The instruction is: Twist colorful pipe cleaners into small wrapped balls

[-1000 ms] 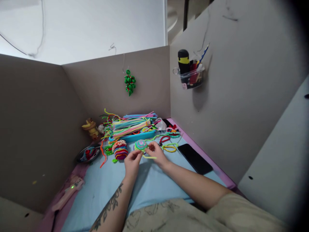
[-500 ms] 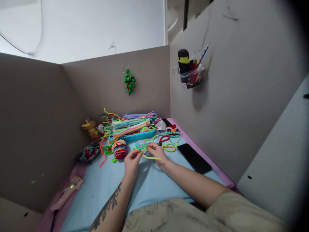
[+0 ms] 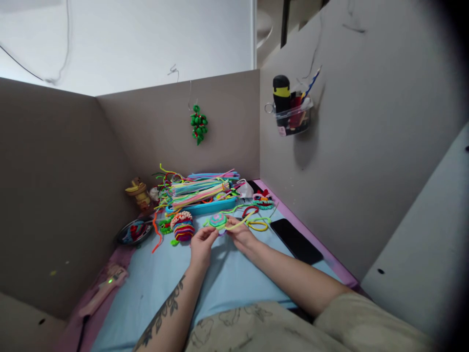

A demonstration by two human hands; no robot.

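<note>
Between my two hands, above the blue table cover, is a small round pipe-cleaner piece (image 3: pixel 218 221) coiled in teal, pink and green. My left hand (image 3: pixel 202 239) pinches its lower left edge between thumb and fingers. At its right edge my right hand (image 3: pixel 240 232) is closed, its fingertips partly hidden. A loose yellow-green pipe cleaner (image 3: pixel 242 223) runs from the piece up to the right, across my right hand. Left of my hands stands a rainbow-striped pipe-cleaner piece (image 3: pixel 182 229).
Bundled pipe cleaners (image 3: pixel 200 191) lie over a blue tray (image 3: pixel 208 209) at the back. A black phone (image 3: pixel 296 241) and yellow-handled scissors (image 3: pixel 258 225) are to the right. At left are a dark bowl (image 3: pixel 135 231) and a pink device (image 3: pixel 104 289). Partition walls surround the table.
The loose end of the yellow-green pipe cleaner has swung from low in front of my hands to up and right. My right hand has shifted slightly; both hands keep the round piece.
</note>
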